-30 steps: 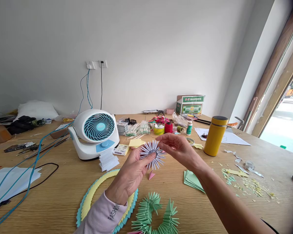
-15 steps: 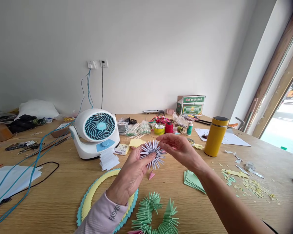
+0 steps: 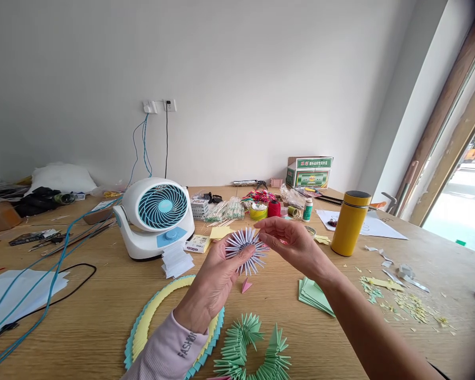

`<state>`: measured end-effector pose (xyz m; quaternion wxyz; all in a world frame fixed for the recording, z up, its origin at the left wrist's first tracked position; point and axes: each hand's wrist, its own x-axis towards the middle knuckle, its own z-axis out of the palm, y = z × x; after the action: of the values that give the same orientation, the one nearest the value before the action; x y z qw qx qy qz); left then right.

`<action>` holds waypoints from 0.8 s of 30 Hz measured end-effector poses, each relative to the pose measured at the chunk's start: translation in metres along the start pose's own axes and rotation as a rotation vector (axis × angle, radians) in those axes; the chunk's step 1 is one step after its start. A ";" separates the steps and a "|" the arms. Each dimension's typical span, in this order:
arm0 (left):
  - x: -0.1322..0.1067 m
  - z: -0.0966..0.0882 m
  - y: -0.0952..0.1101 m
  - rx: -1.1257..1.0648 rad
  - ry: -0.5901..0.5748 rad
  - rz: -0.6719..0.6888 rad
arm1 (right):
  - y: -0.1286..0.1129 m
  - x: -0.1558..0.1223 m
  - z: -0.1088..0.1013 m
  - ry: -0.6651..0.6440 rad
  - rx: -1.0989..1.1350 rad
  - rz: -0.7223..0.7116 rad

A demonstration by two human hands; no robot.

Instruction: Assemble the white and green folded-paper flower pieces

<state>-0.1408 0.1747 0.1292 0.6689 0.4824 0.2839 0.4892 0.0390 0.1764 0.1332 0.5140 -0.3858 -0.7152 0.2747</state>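
Observation:
I hold a spiky pale-lilac folded-paper ring (image 3: 246,251) above the wooden table (image 3: 103,311), in the middle of the view. My left hand (image 3: 214,285) grips it from below and behind, fingers closed on its near side. My right hand (image 3: 291,244) pinches its upper right edge with thumb and fingers. A small pink folded piece (image 3: 245,285) lies on the table just under the ring. A curved chain of green folded pieces (image 3: 253,348) lies near the front edge, beside a yellow and teal paper ring (image 3: 144,322).
A white and blue desk fan (image 3: 156,216) stands left of my hands, with white folded papers (image 3: 176,261) before it. A yellow flask (image 3: 350,222) stands at the right, a stack of green sheets (image 3: 314,293) and paper scraps (image 3: 404,303) nearby. Blue cables (image 3: 43,295) cross the left side.
Both hands stay on the lilac ring with only slight finger shifts. The view has moved a little, so everything sits slightly lower and to the right.

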 end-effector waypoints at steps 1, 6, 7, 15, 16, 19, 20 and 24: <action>0.000 0.000 -0.001 -0.007 0.007 0.002 | 0.000 0.000 0.000 -0.002 0.004 0.003; 0.003 -0.003 -0.003 -0.045 0.032 0.025 | 0.000 0.000 0.000 0.038 0.041 -0.001; 0.004 -0.003 -0.004 -0.046 0.040 0.025 | 0.000 0.000 -0.001 0.047 0.038 0.000; 0.007 -0.008 -0.006 -0.029 0.045 0.055 | -0.004 -0.002 0.001 0.014 0.036 0.025; 0.008 -0.008 -0.006 -0.027 0.042 0.057 | -0.004 -0.002 0.001 0.018 0.035 0.028; 0.008 -0.008 -0.004 -0.051 0.047 0.054 | -0.005 -0.002 0.001 0.031 0.021 0.024; 0.007 -0.007 -0.003 -0.068 0.056 0.046 | -0.005 -0.002 0.001 0.035 0.015 0.021; 0.007 -0.003 0.004 -0.179 0.093 0.018 | -0.003 -0.002 0.000 0.047 -0.012 0.010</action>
<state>-0.1422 0.1820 0.1320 0.6910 0.3999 0.2657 0.5404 0.0386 0.1730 0.1346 0.5269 -0.3989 -0.7026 0.2638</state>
